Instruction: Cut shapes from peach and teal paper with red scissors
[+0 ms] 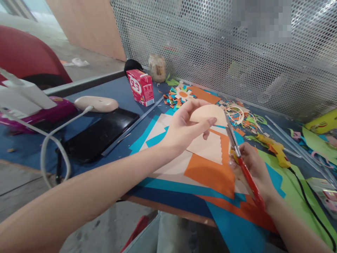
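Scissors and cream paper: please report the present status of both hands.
Left hand holding cream paper. Right hand gripping red-handled scissors, blades at paper's edge, contact unclear. Loose sheets below, scraps beyond; no obstacle seen between blades and paper.

The bare left forearm (105, 186) reaches diagonally forward, left hand (187, 129) pinching, thumb (201, 128) extended; the bare right hand (254, 168) is curled in a grip.

It looked like a craft workshop, with scissors (247, 174), paper scraps (254, 117) and a hot-glue gun (280, 151) at a blue worktable (113, 86) beside a perforated-metal panel (200, 49).
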The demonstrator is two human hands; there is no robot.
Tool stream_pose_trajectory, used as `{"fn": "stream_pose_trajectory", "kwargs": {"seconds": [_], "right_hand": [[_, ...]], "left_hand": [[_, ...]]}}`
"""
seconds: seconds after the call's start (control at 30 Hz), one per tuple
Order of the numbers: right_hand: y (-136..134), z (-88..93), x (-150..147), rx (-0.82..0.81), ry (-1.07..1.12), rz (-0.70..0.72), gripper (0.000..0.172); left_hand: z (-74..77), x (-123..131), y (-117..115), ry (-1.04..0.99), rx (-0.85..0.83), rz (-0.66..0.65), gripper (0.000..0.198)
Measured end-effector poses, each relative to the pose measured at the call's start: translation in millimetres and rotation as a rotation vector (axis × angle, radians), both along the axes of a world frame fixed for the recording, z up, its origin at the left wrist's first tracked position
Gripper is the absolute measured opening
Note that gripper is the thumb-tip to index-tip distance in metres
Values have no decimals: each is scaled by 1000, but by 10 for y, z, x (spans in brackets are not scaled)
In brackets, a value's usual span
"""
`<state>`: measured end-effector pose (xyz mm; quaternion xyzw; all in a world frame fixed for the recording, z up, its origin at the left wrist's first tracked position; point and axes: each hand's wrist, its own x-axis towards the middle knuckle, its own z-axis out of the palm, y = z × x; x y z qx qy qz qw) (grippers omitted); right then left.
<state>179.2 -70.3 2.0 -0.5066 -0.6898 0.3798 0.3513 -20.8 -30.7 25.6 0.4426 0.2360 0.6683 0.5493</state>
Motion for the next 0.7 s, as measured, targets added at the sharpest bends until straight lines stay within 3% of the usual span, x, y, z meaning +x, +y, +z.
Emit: {"fn": "stream_pose_trajectory", "kwargs": {"seconds": [0.7], "right_hand": [[0,-27,0,-56,69,-23,35]], "left_hand": [[-76,43,20,-19,50,-162,29]]}}
